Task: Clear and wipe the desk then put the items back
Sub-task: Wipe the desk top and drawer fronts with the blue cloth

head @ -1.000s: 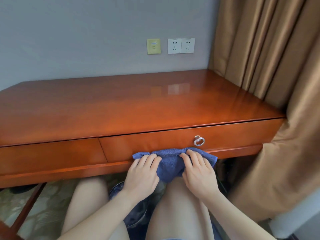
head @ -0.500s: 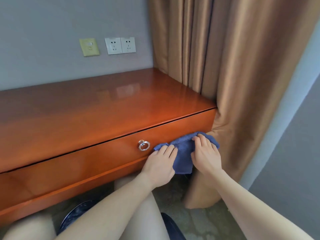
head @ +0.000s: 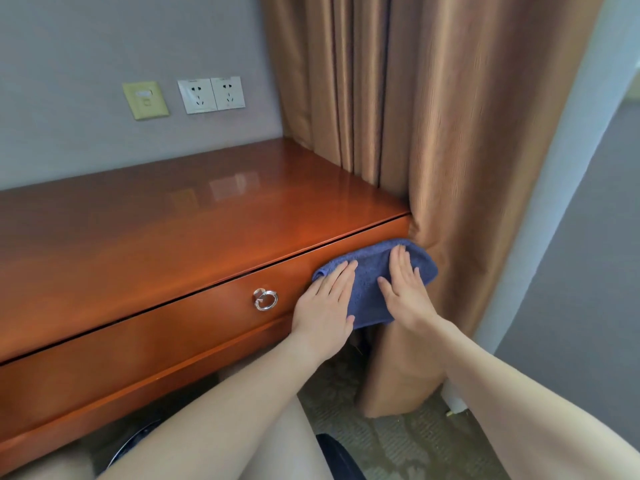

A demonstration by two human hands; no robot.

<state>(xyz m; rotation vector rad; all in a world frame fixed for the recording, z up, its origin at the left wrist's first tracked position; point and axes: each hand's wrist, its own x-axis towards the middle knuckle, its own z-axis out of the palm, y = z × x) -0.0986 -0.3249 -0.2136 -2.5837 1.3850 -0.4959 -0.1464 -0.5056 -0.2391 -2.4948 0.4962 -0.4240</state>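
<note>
A glossy reddish-brown wooden desk (head: 180,230) fills the left half of the view, its top bare. A blue cloth (head: 372,282) lies flat against the drawer front at the desk's right end. My left hand (head: 325,306) presses the cloth's left part with straight fingers. My right hand (head: 405,289) presses its right part, fingers straight and pointing up towards the desk's top edge. A silver ring pull (head: 266,300) hangs on the drawer front, left of my left hand.
A tan curtain (head: 433,140) hangs against the desk's right end and reaches the patterned carpet (head: 391,441). Wall sockets (head: 211,95) and a yellowish switch plate (head: 145,100) sit above the desk. A white wall edge (head: 554,188) stands right of the curtain.
Both hands slid the blue cloth rightwards along the drawer front, from under the ring pull to the desk's right end. The fingers went from curled over the cloth to flat. The view turned right.
</note>
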